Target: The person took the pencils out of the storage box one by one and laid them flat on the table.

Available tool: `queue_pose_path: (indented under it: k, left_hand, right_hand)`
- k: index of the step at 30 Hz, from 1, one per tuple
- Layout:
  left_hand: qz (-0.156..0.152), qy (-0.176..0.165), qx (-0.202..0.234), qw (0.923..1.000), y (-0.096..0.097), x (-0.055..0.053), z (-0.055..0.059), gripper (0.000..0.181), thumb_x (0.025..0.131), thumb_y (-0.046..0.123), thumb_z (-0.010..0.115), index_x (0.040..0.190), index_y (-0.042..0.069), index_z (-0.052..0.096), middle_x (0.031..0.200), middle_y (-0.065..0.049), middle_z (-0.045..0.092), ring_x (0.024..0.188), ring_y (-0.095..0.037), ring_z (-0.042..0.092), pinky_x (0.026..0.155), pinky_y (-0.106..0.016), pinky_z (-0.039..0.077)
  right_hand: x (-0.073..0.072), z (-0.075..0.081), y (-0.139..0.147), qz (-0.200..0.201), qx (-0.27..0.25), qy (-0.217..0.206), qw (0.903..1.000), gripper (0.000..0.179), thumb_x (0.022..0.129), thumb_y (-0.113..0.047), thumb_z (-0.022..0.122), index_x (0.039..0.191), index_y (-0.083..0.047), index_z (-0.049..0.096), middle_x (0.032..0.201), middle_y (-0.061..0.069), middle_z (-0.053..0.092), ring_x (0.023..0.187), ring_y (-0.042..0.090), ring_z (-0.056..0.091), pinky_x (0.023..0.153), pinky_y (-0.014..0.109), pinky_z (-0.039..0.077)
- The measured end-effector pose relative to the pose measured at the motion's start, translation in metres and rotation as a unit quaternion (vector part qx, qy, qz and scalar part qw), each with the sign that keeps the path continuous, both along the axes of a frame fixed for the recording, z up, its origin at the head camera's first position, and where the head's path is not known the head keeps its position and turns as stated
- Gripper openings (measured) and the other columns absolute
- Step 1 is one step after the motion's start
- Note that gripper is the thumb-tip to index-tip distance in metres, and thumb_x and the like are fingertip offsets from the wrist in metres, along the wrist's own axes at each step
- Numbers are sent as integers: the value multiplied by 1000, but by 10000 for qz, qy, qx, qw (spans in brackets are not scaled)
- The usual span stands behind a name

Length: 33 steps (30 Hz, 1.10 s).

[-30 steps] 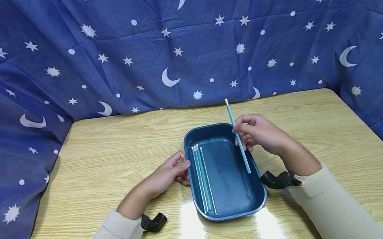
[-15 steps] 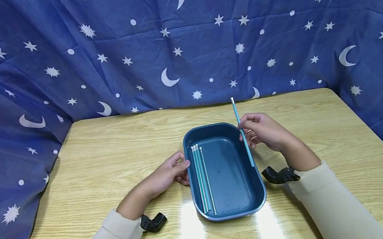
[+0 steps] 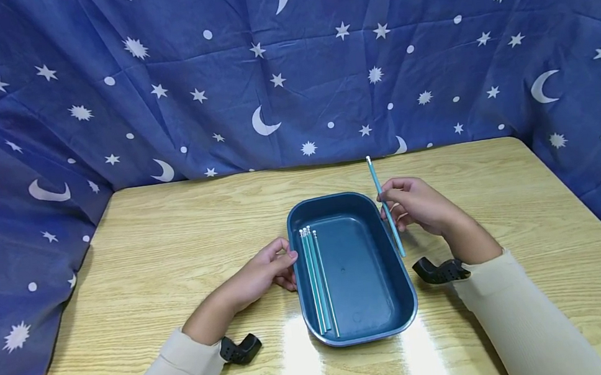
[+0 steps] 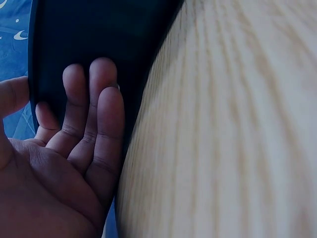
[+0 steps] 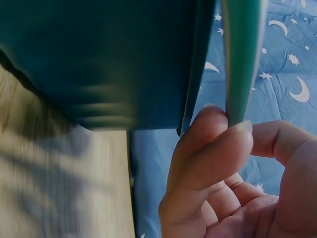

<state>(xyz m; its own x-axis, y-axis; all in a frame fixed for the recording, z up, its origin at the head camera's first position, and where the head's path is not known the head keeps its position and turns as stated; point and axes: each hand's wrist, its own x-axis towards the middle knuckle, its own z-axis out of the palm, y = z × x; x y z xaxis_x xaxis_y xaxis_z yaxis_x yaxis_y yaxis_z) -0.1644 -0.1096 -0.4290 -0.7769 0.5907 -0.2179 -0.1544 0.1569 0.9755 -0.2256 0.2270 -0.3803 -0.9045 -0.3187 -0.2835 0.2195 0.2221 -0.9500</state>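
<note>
While the left hand (image 3: 267, 271) grips the tray (image 3: 359, 280) at nine o'clock, the right hand (image 3: 415, 203) pinches one pencil (image 3: 394, 229) by its two-o'clock side; looks mid-transfer, next move likely needs edge clearance.

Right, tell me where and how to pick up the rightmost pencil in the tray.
Pinch the rightmost pencil at mid-shaft, coming from above and the right. It lies lengthwise with the bare floor of the tray on its right, while the neighbouring pencils lie close on its left. Its thin, straight shaft should suit thumb and fingertip, and a middle grip would probably keep it level.
</note>
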Motion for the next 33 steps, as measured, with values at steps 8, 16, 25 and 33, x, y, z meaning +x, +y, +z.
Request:
queue_pose_path:
  k: [8, 16, 25, 33]
  left_hand:
    - [1, 19, -47, 10000, 0, 1, 1, 22, 108, 31, 41, 102, 10, 41, 85, -6, 62, 78, -20, 67, 76, -34, 59]
    - [1, 6, -38, 10000, 0, 0, 0, 23, 108, 31, 41, 102, 9, 41, 85, -6, 62, 78, -20, 67, 76, -34, 59]
    - [9, 5, -66, 10000, 1, 0, 1, 23, 108, 30, 41, 104, 8, 41, 85, -5, 62, 78, -19, 67, 77, -35, 59]
    - [16, 12, -69, 10000, 1, 0, 1, 25, 108, 31, 41, 105, 7, 41, 86, -5, 63, 79, -19, 67, 77, -35, 59]
  right_hand:
    - [-3, -6, 3, -42, 67, -43, 10000, 15, 98, -7, 45, 106, 5, 47, 74, 3, 63, 54, 10, 55, 47, 23, 49]
    - [-6, -12, 7, -116, 303, -31, 9995, 20, 98, -11, 44, 109, 6, 46, 77, 5, 64, 55, 10, 57, 49, 24, 51]
    - [-8, -22, 9, -90, 255, 29, 9996, 23, 95, -9, 47, 113, 5, 46, 67, 0, 59, 55, 9, 56, 49, 23, 53]
    - [-11, -30, 10, -102, 422, 28, 9991, 23, 98, -7, 55, 114, 5, 44, 64, -2, 57, 51, 9, 56, 51, 24, 55]
